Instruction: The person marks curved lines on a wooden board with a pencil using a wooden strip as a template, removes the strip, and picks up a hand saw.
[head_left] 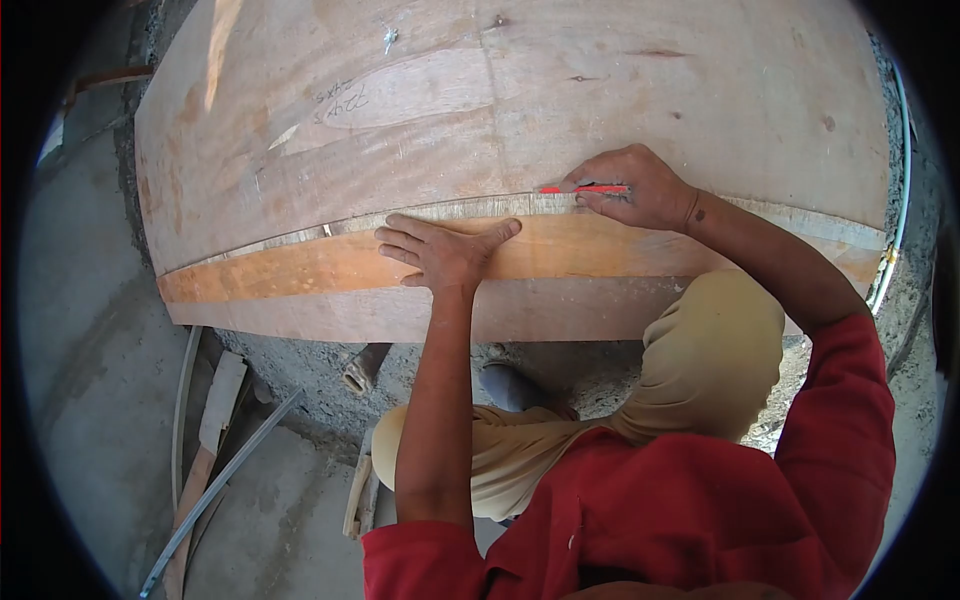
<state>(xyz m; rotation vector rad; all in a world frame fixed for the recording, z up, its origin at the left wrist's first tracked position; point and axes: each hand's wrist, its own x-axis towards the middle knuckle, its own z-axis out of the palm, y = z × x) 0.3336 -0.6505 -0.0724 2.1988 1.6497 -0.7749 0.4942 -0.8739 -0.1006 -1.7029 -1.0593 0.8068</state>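
A large plywood sheet [640, 110] lies in front of me, with handwritten marks on its left part. Across its near side runs a long tan wooden strip [270, 270] with a pale, rough far edge. My left hand [445, 252] presses flat on this strip, fingers and thumb spread. In my right hand [640, 190] a red pencil [603, 188] is pinched between thumb and fingers, lying low along the strip's far edge. The pencil's tip is too small to make out.
My bent knee [720, 330] is close to the sheet's near edge. On the concrete floor at lower left lie a metal bar [225, 480] and several wood offcuts [222, 400]. A pale blue hose or pipe [905, 150] runs along the right side.
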